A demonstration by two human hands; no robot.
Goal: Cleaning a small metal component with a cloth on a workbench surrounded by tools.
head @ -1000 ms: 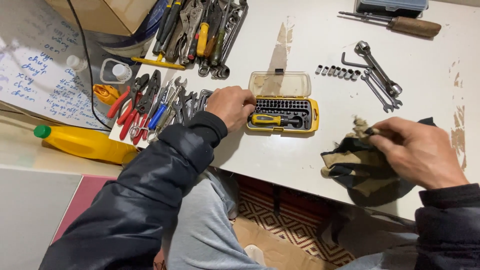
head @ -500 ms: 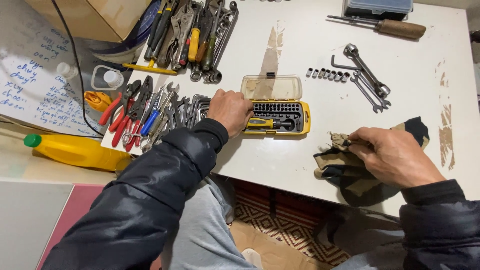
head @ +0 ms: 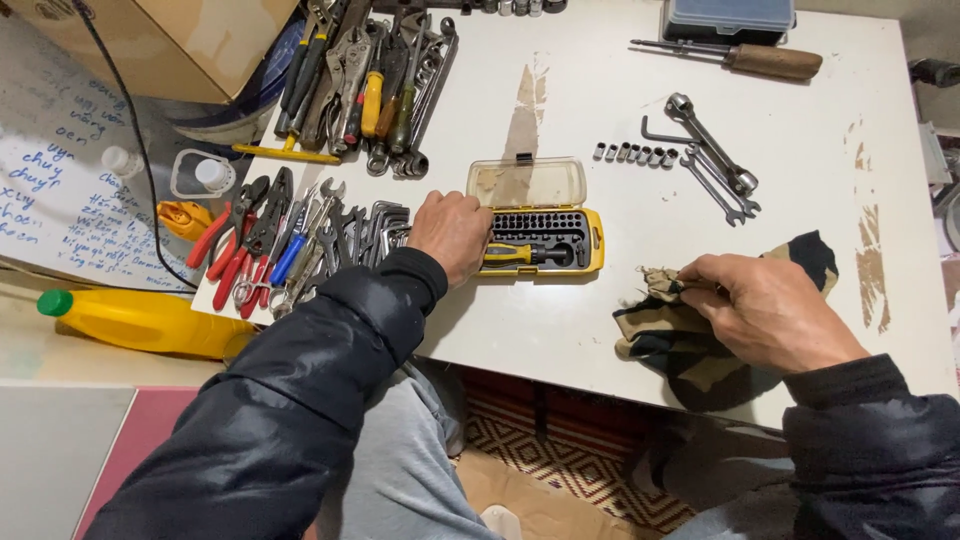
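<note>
My left hand [head: 452, 232] rests on the left end of an open yellow screwdriver-bit case [head: 540, 240], its fingers curled against the case edge. The case has a clear lid [head: 527, 183] folded back and a yellow-handled driver [head: 520, 254] lying in its front slot. My right hand [head: 765, 305] grips a camouflage-patterned rag [head: 680, 340] at the table's front edge, fingers closed into the cloth. Both sleeves are dark and padded.
On the white table [head: 600, 100]: a row of small sockets [head: 634, 153], spanners [head: 715, 150], a wooden-handled screwdriver [head: 740, 58], pliers with red handles [head: 245, 240], hex keys [head: 375, 225], a pile of wrenches [head: 370, 80]. A yellow bottle [head: 140, 320] lies left, below the table.
The view has shifted a little, so everything sits lower in frame. My right hand has drawn the rag slightly leftward. My left hand stays on the bit case.
</note>
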